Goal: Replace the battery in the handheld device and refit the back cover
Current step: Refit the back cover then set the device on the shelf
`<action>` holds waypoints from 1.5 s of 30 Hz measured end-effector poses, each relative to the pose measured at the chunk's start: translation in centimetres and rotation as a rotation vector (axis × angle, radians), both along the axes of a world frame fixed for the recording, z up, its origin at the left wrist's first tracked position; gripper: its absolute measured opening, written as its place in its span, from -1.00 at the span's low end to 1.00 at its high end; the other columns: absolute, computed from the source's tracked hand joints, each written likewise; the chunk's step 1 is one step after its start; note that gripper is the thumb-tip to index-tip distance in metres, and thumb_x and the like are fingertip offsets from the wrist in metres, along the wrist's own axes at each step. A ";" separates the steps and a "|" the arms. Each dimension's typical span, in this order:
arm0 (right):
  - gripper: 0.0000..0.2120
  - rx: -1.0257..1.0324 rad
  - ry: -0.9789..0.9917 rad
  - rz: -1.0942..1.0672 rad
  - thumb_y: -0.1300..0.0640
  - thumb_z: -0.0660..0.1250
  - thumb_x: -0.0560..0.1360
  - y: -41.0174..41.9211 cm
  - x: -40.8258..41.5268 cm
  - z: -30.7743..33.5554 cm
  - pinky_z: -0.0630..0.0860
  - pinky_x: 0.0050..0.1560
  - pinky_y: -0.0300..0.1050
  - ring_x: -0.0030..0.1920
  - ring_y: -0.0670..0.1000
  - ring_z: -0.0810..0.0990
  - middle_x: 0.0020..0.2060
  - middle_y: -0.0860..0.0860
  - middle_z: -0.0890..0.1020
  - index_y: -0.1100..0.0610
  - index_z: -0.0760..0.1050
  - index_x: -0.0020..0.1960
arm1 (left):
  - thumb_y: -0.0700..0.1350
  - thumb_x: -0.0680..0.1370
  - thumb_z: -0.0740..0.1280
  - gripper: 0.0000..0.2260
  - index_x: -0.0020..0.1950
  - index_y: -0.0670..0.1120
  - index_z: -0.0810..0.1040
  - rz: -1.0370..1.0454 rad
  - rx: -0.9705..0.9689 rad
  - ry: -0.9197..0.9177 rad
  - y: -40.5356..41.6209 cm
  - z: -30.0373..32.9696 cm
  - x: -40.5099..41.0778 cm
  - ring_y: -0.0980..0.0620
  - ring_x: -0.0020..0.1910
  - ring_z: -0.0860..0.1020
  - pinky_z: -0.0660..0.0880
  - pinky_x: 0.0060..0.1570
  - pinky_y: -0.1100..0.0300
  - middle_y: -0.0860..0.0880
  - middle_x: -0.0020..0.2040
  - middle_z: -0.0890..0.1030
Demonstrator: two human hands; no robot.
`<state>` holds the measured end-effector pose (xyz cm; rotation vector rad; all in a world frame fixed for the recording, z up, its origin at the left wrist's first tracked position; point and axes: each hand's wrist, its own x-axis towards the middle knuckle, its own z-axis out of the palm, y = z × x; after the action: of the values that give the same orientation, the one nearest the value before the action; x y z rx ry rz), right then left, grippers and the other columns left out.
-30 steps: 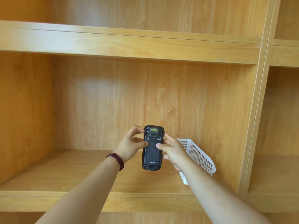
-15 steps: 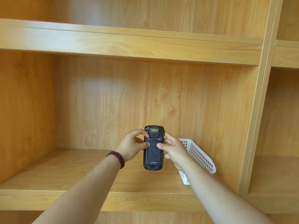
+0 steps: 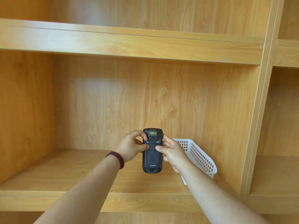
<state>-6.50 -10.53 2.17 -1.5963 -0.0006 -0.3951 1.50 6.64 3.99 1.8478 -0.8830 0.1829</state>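
A black handheld device (image 3: 152, 156) is held upright in front of the shelf, its back facing me. The back cover (image 3: 152, 157) with a printed logo sits on the lower part, two small latches above it. My left hand (image 3: 131, 147) grips the device's left side, thumb on the cover's upper left and a finger at the left latch. My right hand (image 3: 174, 152) holds the right side, thumb resting on the cover's upper right. No loose battery is visible.
A white perforated plastic basket (image 3: 200, 157) stands tilted on the wooden shelf board (image 3: 64, 172) behind my right hand, against the right upright (image 3: 254, 126). Another shelf board (image 3: 129, 44) runs overhead. A further compartment lies to the right.
Both hands have shifted slightly up the device; the thumbs now press nearer the top edge of the back cover by the latches. The device stays upright in the same spot.
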 end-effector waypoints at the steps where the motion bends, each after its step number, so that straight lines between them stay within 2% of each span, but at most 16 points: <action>1: -0.42 0.004 -0.002 0.002 0.35 0.31 0.56 0.0 0.0 0.0 0.63 0.11 0.10 0.14 0.02 0.67 0.15 0.01 0.67 0.02 0.30 0.52 | -0.20 0.42 0.51 -0.78 -0.19 0.07 0.53 0.003 0.002 0.002 0.0 0.0 0.0 -0.05 -0.11 0.68 0.63 -0.03 -0.04 0.00 0.07 0.63; 4: -0.43 0.017 -0.008 0.005 0.34 0.31 0.56 -0.1 0.1 0.1 0.65 0.01 0.01 0.12 0.01 0.67 0.15 0.02 0.67 0.01 0.31 0.51 | -0.16 0.44 0.50 -0.77 -0.18 0.14 0.52 0.014 0.010 -0.029 -0.1 -0.2 -0.1 0.01 -0.09 0.67 0.60 -0.09 0.09 0.03 0.02 0.65; 7: -0.44 0.022 -0.003 0.005 0.33 0.31 0.56 -0.2 0.1 0.2 0.65 0.01 0.01 0.13 0.01 0.67 0.17 0.01 0.67 0.01 0.32 0.50 | -0.14 0.45 0.49 -0.80 -0.14 0.12 0.53 0.023 0.013 -0.049 -0.2 -0.3 -0.2 0.07 -0.08 0.65 0.54 -0.15 0.20 0.07 0.01 0.64; 13: -0.43 0.047 0.001 0.001 0.34 0.33 0.55 -0.4 0.2 0.0 0.63 0.10 0.13 0.15 0.04 0.67 0.16 0.02 0.68 0.03 0.32 0.50 | -0.16 0.43 0.50 -0.79 -0.17 0.09 0.52 0.000 0.029 -0.059 -0.2 0.2 -0.1 -0.01 -0.07 0.64 0.61 -0.06 0.07 0.08 0.06 0.61; 17: -0.44 0.052 0.003 0.002 0.35 0.32 0.55 -0.4 0.2 0.0 0.64 0.07 0.10 0.13 0.03 0.68 0.15 0.03 0.68 0.03 0.35 0.49 | -0.21 0.43 0.50 -0.79 -0.18 0.01 0.50 -0.013 0.045 -0.056 -0.2 0.6 -0.2 -0.07 -0.07 0.64 0.63 -0.05 0.01 0.04 0.10 0.58; 22: -0.46 0.039 0.005 -0.003 0.36 0.31 0.55 -0.4 0.0 0.0 0.60 0.14 0.17 0.14 0.05 0.67 0.13 0.02 0.69 0.02 0.37 0.48 | -0.22 0.43 0.51 -0.77 -0.20 0.04 0.50 -0.016 0.051 -0.039 -0.2 0.5 -0.2 -0.06 -0.07 0.66 0.63 -0.02 -0.06 0.02 0.10 0.58; 24: -0.45 0.043 0.005 -0.006 0.36 0.31 0.55 -0.4 -0.1 0.0 0.61 0.13 0.16 0.14 0.05 0.67 0.14 0.02 0.69 0.02 0.36 0.48 | -0.21 0.42 0.51 -0.76 -0.21 0.07 0.51 -0.010 0.046 -0.036 -0.2 0.4 -0.2 -0.04 -0.07 0.66 0.63 -0.02 -0.06 0.03 0.09 0.59; 27: -0.45 0.043 0.009 -0.002 0.36 0.31 0.56 -0.3 -0.3 -0.1 0.60 0.14 0.16 0.15 0.04 0.67 0.14 0.02 0.69 0.03 0.35 0.49 | -0.23 0.43 0.51 -0.80 -0.18 0.00 0.53 -0.006 0.023 0.007 -0.3 0.2 -0.3 -0.01 -0.12 0.69 0.64 -0.03 0.00 -0.02 0.08 0.62; 29: -0.45 0.048 0.007 -0.001 0.35 0.31 0.56 -0.5 -0.3 -0.1 0.62 0.12 0.13 0.15 0.03 0.66 0.15 0.01 0.68 0.03 0.35 0.49 | -0.21 0.44 0.51 -0.81 -0.15 0.00 0.53 0.005 0.012 0.027 -0.3 0.1 -0.5 0.03 -0.15 0.70 0.64 -0.05 0.09 -0.05 0.03 0.67; 33: -0.43 0.058 -0.005 -0.001 0.35 0.31 0.56 -0.5 -0.3 0.3 0.62 0.12 0.11 0.15 0.02 0.66 0.15 0.01 0.68 0.04 0.33 0.50 | -0.15 0.44 0.51 -0.81 -0.16 0.07 0.53 0.029 -0.031 0.025 -0.3 -0.2 -0.9 0.08 -0.17 0.70 0.60 -0.07 0.12 -0.02 -0.12 0.72; 37: -0.44 0.054 -0.008 0.008 0.35 0.31 0.56 -0.6 -0.5 0.5 0.64 0.03 0.03 0.13 0.00 0.67 0.14 0.01 0.69 0.03 0.34 0.50 | -0.13 0.44 0.52 -0.81 -0.18 0.09 0.54 0.034 -0.033 -0.001 -0.3 -0.1 -1.1 0.09 -0.13 0.68 0.61 -0.04 0.11 0.02 -0.09 0.71; 41: -0.42 0.055 -0.013 0.004 0.35 0.32 0.55 -0.7 -0.6 0.6 0.65 -0.01 0.00 0.13 0.00 0.67 0.16 0.01 0.68 0.05 0.32 0.51 | -0.14 0.45 0.51 -0.80 -0.17 0.11 0.53 0.035 -0.030 -0.016 -0.3 0.1 -1.4 0.12 -0.15 0.67 0.54 -0.16 0.25 0.05 -0.09 0.69; 45: -0.43 0.057 -0.008 0.009 0.35 0.32 0.55 -0.8 -0.7 0.6 0.65 -0.04 -0.02 0.12 0.00 0.68 0.15 0.01 0.68 0.05 0.32 0.51 | -0.14 0.45 0.51 -0.77 -0.19 0.16 0.52 0.028 -0.022 -0.017 -0.3 0.2 -1.5 0.07 -0.12 0.69 0.61 -0.06 0.11 0.01 -0.08 0.70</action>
<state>-7.21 -11.31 2.74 -1.5379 -0.0021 -0.3911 -0.04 6.37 4.19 1.8410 -0.8639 0.2259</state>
